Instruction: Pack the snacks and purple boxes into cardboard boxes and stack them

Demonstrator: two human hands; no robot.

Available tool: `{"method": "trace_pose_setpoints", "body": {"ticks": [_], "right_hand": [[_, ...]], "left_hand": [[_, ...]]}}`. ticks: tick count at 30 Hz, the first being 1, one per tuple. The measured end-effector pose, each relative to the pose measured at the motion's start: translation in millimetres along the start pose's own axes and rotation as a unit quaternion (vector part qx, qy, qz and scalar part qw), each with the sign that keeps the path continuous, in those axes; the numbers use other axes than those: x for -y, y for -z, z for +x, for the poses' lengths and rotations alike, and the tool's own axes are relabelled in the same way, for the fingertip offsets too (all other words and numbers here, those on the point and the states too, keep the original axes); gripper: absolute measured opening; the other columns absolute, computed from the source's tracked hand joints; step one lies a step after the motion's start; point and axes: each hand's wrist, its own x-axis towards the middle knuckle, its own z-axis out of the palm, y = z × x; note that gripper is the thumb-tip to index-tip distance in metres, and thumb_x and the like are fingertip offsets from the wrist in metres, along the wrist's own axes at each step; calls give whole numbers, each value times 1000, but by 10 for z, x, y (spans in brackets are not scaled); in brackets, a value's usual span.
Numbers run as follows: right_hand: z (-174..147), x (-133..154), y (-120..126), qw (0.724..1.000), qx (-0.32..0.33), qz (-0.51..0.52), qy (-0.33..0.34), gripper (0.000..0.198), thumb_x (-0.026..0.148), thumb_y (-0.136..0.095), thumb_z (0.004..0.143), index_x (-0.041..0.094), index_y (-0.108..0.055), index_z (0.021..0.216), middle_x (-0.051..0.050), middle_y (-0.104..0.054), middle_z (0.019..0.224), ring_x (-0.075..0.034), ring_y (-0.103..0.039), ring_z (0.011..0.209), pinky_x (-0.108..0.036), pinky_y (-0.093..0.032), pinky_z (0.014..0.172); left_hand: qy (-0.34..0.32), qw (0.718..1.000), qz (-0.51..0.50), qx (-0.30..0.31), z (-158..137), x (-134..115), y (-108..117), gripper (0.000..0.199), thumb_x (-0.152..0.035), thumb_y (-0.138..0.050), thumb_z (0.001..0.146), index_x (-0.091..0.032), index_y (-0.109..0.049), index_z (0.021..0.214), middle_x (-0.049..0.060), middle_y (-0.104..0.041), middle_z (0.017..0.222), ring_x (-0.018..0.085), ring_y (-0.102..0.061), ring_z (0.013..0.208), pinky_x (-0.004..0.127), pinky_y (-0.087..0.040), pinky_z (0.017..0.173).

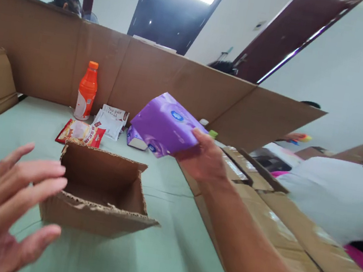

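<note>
the purple pack (169, 127) partly hides a second pack (137, 142); the right forearm (251, 240) is cut off below.

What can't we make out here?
Head view:
Right hand: some fingertips, behind the glossy purple rectangular packet.
Small purple-white pack: partly covered by that packet.
Open brown cardboard box: near floor, behind its front wall.
Left hand: forearm, cut off by frame edge.

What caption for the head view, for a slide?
Right hand holds up a purple pack; open left hand near the box.
</note>
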Motion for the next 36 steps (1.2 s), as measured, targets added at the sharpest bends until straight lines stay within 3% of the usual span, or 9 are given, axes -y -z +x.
{"method": "trace_pose_setpoints", "body": {"ticks": [5,10,13,16,20,24,27,32,36], "right_hand": [[-649,770,-409,968,246,46,-15,66,77,-74,63,21,-75,98,-8,-78,96,-33,-75,95,-49,-62,84],[-950,1081,-651,919,389,59,23,96,88,-73,61,26,-65,134,-8,-72,126,-33,-70,116,-50,-60,93],[-1075,1034,-656,938,325,24,119,102,79,-81,63,33,-51,149,-5,-66,139,-31,-65,125,-48,-59,96],[-1147,953,-626,962,208,-47,169,90,59,-88,70,32,-52,148,-4,-70,128,-27,-70,112,-41,-62,86],[-1133,946,-475,974,111,-64,189,70,45,-89,73,31,-60,135,-1,-75,114,-23,-72,99,-37,-62,80],[-1112,923,-380,962,105,-190,166,72,46,-91,64,33,-66,130,-3,-75,114,-29,-70,94,-45,-61,80],[-1130,823,-572,915,199,-305,172,65,44,-88,64,30,-69,125,-7,-74,118,-34,-68,101,-50,-56,90],[-1116,569,-1279,733,393,-518,198,32,29,-73,81,19,-66,110,-12,-73,108,-31,-67,99,-41,-52,87],[-1091,339,-1694,689,452,-545,156,47,32,-72,90,12,-57,129,-19,-68,123,-32,-67,107,-42,-52,89]], "left_hand": [[79,986,-146,-28,412,68,118,92,-60,-74,89,-39,-24,164,9,-33,169,40,-44,148,60,-47,118],[131,945,-298,9,610,71,127,104,-61,-78,87,-36,-14,165,10,-63,144,33,-72,118,43,-67,90],[177,920,-349,-21,621,41,39,101,-57,-82,85,-28,-23,162,11,-69,135,31,-74,114,38,-68,85],[186,908,-375,-23,588,15,-61,100,-55,-77,90,-27,-16,164,12,-69,136,31,-73,116,41,-67,87],[126,952,-278,-35,393,53,-70,88,-52,-58,102,-31,-3,167,12,-59,152,32,-59,137,52,-55,108],[13,990,-125,60,64,123,-8,48,-25,-63,97,-26,-55,144,6,-79,111,24,-76,101,54,-49,111],[-49,996,-68,39,-124,112,-8,25,-7,-58,91,-21,-68,109,1,-78,89,16,-75,79,47,-51,107],[-36,998,-54,1,-224,58,-76,22,-4,-56,92,-21,-64,103,-1,-77,87,13,-75,81,42,-48,109],[-35,996,-79,5,-216,61,-102,21,-3,-56,92,-21,-63,100,-2,-76,86,12,-75,81,43,-45,114]]}}
